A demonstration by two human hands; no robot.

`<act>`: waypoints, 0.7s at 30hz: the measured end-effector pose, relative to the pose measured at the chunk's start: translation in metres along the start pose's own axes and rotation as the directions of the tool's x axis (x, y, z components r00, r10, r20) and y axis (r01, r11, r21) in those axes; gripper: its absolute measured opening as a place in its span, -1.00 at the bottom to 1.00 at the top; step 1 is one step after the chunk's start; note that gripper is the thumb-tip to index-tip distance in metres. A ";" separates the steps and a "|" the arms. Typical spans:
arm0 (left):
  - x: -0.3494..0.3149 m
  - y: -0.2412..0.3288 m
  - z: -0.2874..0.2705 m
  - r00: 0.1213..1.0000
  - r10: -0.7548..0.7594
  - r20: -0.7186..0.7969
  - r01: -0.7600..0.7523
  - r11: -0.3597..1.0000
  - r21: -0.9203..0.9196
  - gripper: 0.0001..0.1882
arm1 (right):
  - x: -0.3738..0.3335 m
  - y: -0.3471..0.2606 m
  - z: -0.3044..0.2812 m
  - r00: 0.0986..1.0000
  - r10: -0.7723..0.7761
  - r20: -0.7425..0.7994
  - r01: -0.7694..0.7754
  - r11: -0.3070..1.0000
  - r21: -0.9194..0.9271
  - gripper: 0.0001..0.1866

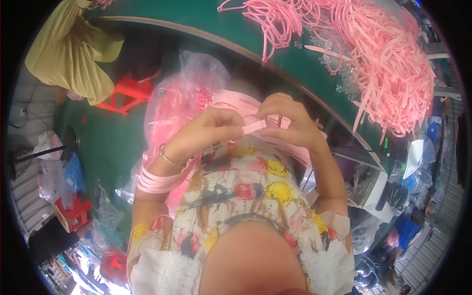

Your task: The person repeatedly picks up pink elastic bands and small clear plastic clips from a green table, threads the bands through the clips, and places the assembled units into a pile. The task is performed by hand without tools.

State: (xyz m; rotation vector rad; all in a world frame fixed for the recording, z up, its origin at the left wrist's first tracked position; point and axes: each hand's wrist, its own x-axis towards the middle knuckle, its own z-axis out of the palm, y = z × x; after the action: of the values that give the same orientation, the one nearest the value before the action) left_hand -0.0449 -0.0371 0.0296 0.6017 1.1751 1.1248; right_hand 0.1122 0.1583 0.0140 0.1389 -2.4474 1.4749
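Between my two hands, above my lap, a flat pink strap point(254, 128) with small holes is stretched. My left hand point(216, 129) pinches one end between thumb and fingers. With curled fingers, my right hand point(289, 120) grips the other end, where the strap seems to bend into a small loop; any buckle there is too small to make out. More pink straps point(236, 102) lie across my lap under the hands. Several pink bands point(160, 182) circle my left forearm, below a metal bracelet point(172, 157) at the wrist.
Ahead, a green table point(206, 14) with a curved-looking edge bears a large heap of pink straps point(388, 69) and scattered small clear pieces point(346, 78). A clear bag of pink straps point(169, 118) is at my left. Beyond stand a red stool point(130, 93) and a person in yellow-green clothing point(69, 54).
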 end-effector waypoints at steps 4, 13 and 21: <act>-0.005 -0.007 -0.007 1.000 0.000 -0.019 -0.001 0.999 -0.042 -0.85 | 0.004 0.000 0.009 0.999 -0.038 0.002 0.038 0.999 0.000 -0.70; 0.001 -0.013 -0.005 0.993 0.114 -0.039 -0.110 0.990 0.089 -0.56 | 0.024 -0.027 0.016 0.990 -0.033 0.137 0.045 0.995 -0.088 -0.67; 0.002 -0.010 -0.007 1.000 -0.006 -0.025 0.006 1.000 0.012 -0.70 | 0.021 -0.022 0.013 0.968 0.188 0.166 -0.219 0.956 0.193 -0.74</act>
State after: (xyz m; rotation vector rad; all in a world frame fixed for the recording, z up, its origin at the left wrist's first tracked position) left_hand -0.0478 -0.0399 0.0177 0.5940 1.2055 1.1238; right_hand 0.0950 0.1380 0.0331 0.0374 -2.4746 1.8757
